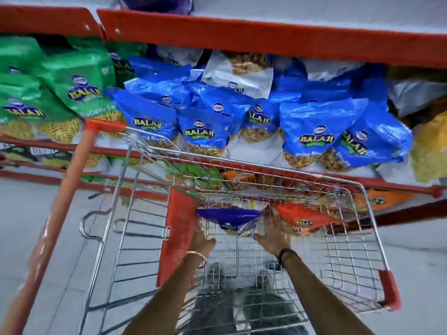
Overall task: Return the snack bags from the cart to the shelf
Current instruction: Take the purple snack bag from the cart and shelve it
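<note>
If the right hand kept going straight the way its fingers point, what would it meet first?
Probably the orange snack bag in the cart: the right hand points up and away toward it. It already seems to touch the dark blue bag at its side; depth is unclear.

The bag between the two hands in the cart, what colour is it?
Dark blue-purple bag, seen in the head view, beside an orange-red bag.

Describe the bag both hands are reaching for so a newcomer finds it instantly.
Start at the wire cart parked against the red shelf. Inside its basket, at the far end, two bags lie side by side. The target is the dark blue bag on the left, between both hands; its neighbour is an orange-red bag.
</note>
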### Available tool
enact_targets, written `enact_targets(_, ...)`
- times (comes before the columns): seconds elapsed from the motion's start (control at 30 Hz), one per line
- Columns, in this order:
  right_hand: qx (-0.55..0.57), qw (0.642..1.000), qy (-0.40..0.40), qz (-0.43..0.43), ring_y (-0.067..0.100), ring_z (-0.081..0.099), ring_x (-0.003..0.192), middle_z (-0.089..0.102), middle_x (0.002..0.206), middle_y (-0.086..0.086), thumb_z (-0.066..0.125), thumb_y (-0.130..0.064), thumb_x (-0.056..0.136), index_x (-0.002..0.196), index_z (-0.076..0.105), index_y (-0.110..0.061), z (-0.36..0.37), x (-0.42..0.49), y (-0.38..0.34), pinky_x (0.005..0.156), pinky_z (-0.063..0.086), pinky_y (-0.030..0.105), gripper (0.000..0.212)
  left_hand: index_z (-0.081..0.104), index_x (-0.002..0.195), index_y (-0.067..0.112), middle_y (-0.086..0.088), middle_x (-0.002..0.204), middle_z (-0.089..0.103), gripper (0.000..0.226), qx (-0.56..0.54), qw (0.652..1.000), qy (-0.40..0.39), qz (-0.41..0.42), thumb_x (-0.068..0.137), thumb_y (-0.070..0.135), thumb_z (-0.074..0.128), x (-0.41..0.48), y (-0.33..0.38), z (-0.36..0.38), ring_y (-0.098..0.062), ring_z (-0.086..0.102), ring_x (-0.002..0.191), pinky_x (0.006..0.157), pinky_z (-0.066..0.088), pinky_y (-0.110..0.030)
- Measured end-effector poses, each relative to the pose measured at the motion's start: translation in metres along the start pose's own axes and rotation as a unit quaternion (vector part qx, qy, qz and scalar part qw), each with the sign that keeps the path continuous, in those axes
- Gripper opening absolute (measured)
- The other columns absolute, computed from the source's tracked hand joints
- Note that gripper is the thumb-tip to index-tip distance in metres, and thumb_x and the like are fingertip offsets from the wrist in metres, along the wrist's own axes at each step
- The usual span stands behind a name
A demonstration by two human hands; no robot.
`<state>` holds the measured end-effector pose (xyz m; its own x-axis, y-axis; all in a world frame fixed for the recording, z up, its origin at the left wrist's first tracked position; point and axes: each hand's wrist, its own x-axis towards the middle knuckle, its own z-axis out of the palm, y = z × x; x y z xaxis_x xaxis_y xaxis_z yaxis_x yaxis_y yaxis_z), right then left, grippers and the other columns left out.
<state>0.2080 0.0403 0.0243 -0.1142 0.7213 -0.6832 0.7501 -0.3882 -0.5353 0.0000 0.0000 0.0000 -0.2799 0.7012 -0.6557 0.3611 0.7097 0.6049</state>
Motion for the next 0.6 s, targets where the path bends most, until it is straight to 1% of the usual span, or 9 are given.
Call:
enact_targets(0.03, 0.006, 1.000, 0.003, -0.010, 0.018, 0.053, 0.074, 0.064, 0.095, 0.013, 0.058, -0.017, 0.086, 0.126, 0.042, -0.004, 0.003, 0.010, 0.001, 0.048, 0.033, 0.010, 0.045, 0.025, 0.136, 0.005, -0.016, 0.136, 0.041, 0.081, -0.022, 0.999, -0.017, -0.018, 0.065, 0.004, 0.066, 0.007, 0.002, 0.001, -0.029, 0.047, 0.114, 0.094, 0.046, -0.037)
enact_targets(0.1, 0.032, 0.999, 0.004, -0.022, 0.026, 0.057, 0.101, 0.059, 0.121, 0.015, 0.061, -0.013, 0.084, 0.130, 0.043, -0.008, 0.007, 0.024, 0.003, 0.074, 0.043, 0.022, 0.050, 0.024, 0.136, 0.003, -0.015, 0.130, 0.040, 0.080, -0.036, 0.997, -0.048, -0.043, 0.067, -0.009, 0.065, 0.022, 0.006, 0.001, -0.025, 0.044, 0.110, 0.089, 0.042, -0.032)
enact_targets(0.2, 0.049, 0.997, 0.039, -0.053, 0.027, 0.055, 0.112, 0.060, 0.123, 0.013, 0.064, -0.009, 0.082, 0.121, 0.053, -0.013, 0.017, 0.037, 0.008, 0.093, 0.045, 0.038, 0.040, 0.031, 0.131, -0.002, -0.011, 0.126, 0.045, 0.075, -0.074, 0.994, -0.058, -0.053, 0.066, -0.021, 0.061, 0.049, 0.002, 0.010, -0.018, 0.039, 0.105, 0.079, 0.043, -0.022)
enact_targets(0.27, 0.059, 0.995, 0.057, -0.055, 0.021, 0.055, 0.107, 0.062, 0.120, 0.013, 0.063, -0.005, 0.083, 0.118, 0.056, -0.010, 0.025, 0.046, 0.015, 0.091, 0.043, 0.034, 0.036, 0.038, 0.123, -0.013, -0.012, 0.110, 0.047, 0.062, -0.042, 0.999, -0.028, -0.020, 0.066, -0.025, 0.058, 0.058, 0.000, 0.015, -0.018, 0.039, 0.098, 0.056, 0.041, -0.007)
enact_targets(0.4, 0.078, 0.992, 0.096, -0.021, 0.026, 0.063, 0.100, 0.069, 0.110, 0.014, 0.059, -0.008, 0.087, 0.112, 0.063, -0.006, 0.032, 0.058, 0.021, 0.082, 0.046, 0.030, 0.026, 0.047, 0.101, -0.022, -0.015, 0.078, 0.055, 0.026, -0.001, 1.000, -0.006, 0.026, 0.074, -0.025, 0.044, 0.073, 0.001, 0.025, -0.022, 0.045, 0.072, 0.044, 0.042, -0.005)
enact_targets(0.43, 0.074, 0.991, 0.106, -0.018, 0.024, 0.063, 0.094, 0.070, 0.106, 0.015, 0.057, -0.007, 0.087, 0.109, 0.065, -0.004, 0.034, 0.060, 0.023, 0.078, 0.044, 0.027, 0.023, 0.050, 0.087, -0.019, -0.013, 0.057, 0.058, 0.014, -0.028, 1.000, 0.003, 0.011, 0.082, -0.019, 0.037, 0.070, 0.008, 0.023, -0.023, 0.044, 0.063, 0.039, 0.041, -0.006)
enact_targets(0.5, 0.059, 0.990, 0.126, -0.020, 0.019, 0.060, 0.085, 0.071, 0.099, 0.015, 0.054, 0.000, 0.087, 0.102, 0.067, 0.001, 0.035, 0.059, 0.021, 0.074, 0.041, 0.024, 0.020, 0.041, 0.062, 0.006, 0.004, 0.031, 0.052, 0.032, -0.018, 0.999, 0.037, -0.031, 0.091, -0.002, 0.032, 0.077, 0.009, 0.023, -0.022, 0.045, 0.053, 0.034, 0.042, -0.011)
enact_targets(0.57, 0.052, 0.987, 0.149, -0.028, 0.022, 0.062, 0.081, 0.072, 0.094, 0.017, 0.054, 0.001, 0.086, 0.095, 0.068, 0.003, 0.035, 0.054, 0.019, 0.071, 0.041, 0.024, 0.017, 0.037, 0.060, 0.019, 0.011, 0.047, 0.047, 0.034, 0.007, 0.998, 0.032, -0.047, 0.088, 0.000, 0.045, 0.069, 0.011, 0.017, -0.019, 0.044, 0.061, 0.051, 0.044, -0.015)
enact_targets(0.6, 0.054, 0.985, 0.157, -0.035, 0.025, 0.064, 0.081, 0.073, 0.091, 0.018, 0.055, 0.000, 0.086, 0.093, 0.069, 0.003, 0.034, 0.051, 0.019, 0.070, 0.042, 0.025, 0.016, 0.049, 0.068, 0.012, 0.012, 0.063, 0.048, 0.023, 0.005, 0.998, 0.049, -0.042, 0.083, -0.005, 0.051, 0.065, 0.013, 0.015, -0.019, 0.047, 0.074, 0.061, 0.045, -0.017)
